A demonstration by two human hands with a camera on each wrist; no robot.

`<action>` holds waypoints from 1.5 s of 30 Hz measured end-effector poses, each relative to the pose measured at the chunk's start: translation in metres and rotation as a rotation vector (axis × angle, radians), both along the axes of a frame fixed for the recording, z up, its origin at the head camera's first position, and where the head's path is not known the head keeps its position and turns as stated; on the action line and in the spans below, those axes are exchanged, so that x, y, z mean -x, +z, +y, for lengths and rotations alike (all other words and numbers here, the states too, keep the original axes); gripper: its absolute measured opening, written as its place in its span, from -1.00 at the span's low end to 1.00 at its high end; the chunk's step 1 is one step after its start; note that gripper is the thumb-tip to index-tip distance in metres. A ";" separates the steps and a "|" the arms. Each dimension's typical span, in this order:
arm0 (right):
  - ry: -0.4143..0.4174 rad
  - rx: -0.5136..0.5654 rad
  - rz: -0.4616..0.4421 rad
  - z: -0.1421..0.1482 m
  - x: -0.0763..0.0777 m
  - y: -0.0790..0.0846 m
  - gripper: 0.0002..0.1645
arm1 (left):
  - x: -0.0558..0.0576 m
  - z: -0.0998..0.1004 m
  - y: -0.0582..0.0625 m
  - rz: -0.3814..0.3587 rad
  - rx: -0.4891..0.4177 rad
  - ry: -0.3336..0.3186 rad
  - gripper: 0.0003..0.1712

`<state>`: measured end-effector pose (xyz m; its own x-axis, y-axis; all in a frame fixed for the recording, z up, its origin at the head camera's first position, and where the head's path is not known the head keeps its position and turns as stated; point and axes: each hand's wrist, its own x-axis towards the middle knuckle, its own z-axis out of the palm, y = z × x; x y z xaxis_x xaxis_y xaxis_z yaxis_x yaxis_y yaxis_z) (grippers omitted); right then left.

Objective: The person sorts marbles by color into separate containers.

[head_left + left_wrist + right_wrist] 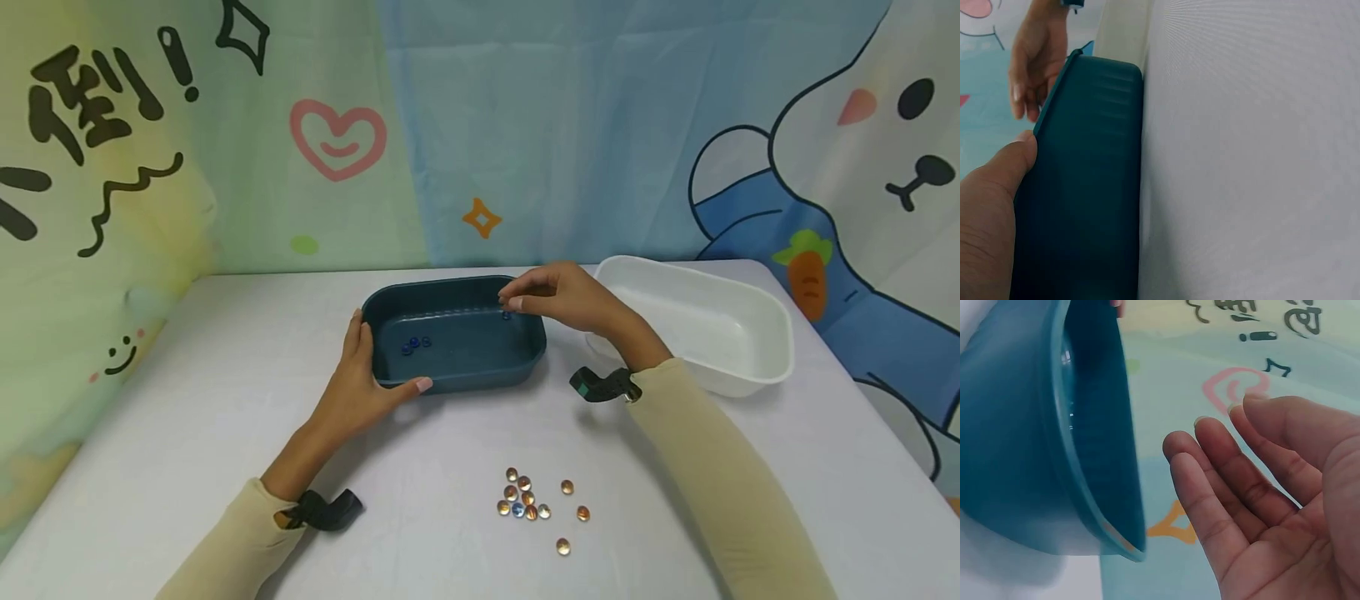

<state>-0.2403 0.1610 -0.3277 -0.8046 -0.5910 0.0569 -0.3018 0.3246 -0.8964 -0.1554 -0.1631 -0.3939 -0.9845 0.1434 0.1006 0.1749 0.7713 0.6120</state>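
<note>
Blue glass marbles point(414, 342), a few pieces, lie already inside the dark teal tub point(472, 382) in the head view, while amber marbles point(511, 492), with one light-blue marble point(518, 509) among them, are left on the white table point(420, 517), so the work seems only partly done. In the left wrist view, the left hand point(988, 212) grips the tub, thumb against its rim. In the right wrist view, the right hand point(1272, 506) is beside the tub's opening, fingers gently bent and apart from the thumb, nothing visible between.
</note>
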 end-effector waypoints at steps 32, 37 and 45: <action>0.260 0.083 0.156 -0.003 -0.088 0.001 -0.77 | -0.001 0.000 0.000 -0.001 -0.010 0.005 0.48; 0.277 0.114 0.144 -0.003 -0.098 -0.007 -0.69 | 0.000 0.000 -0.001 0.008 -0.006 0.001 0.47; 0.370 0.139 0.079 -0.003 -0.111 -0.021 -0.78 | 0.000 0.001 -0.001 0.007 0.000 0.000 0.48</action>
